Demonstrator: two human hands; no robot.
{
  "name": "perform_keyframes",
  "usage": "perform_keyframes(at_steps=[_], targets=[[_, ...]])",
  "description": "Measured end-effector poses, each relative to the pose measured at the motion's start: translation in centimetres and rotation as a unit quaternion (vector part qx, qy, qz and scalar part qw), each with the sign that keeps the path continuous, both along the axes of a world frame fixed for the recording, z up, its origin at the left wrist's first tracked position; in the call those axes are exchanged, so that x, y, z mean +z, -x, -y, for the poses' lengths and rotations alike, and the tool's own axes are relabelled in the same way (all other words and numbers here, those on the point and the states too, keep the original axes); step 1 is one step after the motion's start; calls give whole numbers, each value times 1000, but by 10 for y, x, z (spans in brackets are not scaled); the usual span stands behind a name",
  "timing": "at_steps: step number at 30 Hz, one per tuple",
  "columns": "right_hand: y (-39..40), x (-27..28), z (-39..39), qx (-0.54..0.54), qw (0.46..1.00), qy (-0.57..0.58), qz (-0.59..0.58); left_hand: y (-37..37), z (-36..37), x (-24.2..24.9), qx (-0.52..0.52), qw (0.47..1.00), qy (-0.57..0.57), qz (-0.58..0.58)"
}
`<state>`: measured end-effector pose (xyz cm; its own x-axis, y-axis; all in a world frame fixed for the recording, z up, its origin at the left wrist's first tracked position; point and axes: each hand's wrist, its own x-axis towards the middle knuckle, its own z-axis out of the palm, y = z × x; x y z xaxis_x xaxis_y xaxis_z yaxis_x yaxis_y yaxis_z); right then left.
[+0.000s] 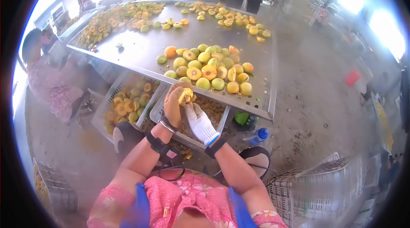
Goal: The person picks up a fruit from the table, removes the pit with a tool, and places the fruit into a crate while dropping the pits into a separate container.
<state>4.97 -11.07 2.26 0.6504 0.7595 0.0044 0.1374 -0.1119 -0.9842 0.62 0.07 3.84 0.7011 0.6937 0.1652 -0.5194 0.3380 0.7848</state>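
A cut yellow apricot (186,96) is gripped in my left hand (172,105), the fingers curled round it just below the table's near edge. My right hand (199,124), in a white knit glove, has its fingertips drawn together against the underside of the same fruit. Whatever lies between those fingertips is hidden. Under both hands stands a light crate (223,121) with brown pits or scraps in it. Just beyond them, a heap of green and yellow-orange apricots (205,57), some cut open, lies on the metal table (145,59).
To the left, another crate (102,115) holds apricot halves. A blue bottle (259,135) stands on the floor at right, near a green item (241,118). Stacked crates (316,185) are at lower right. A person in pink (53,83) sits at left. More fruit (115,21) lies across the table's far side.
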Motion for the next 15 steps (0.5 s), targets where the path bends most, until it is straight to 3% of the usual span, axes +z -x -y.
perform_keyframes(at_steps=[3,5,7,12,15], targets=[[-4,-21,-6,27,997,-67,-36,2,-9,3,-17,998,-23,-49],[-3,1,4,120,980,-31,-158,5,-19,10,-91,993,67,-41],[-4,-2,4,119,981,-28,-151,4,-24,13,-107,982,137,-73],[-2,5,7,127,972,-9,-196,1,-27,5,-32,991,-53,-119],[0,2,7,143,962,-21,-232,9,-30,18,-123,984,-27,-123]])
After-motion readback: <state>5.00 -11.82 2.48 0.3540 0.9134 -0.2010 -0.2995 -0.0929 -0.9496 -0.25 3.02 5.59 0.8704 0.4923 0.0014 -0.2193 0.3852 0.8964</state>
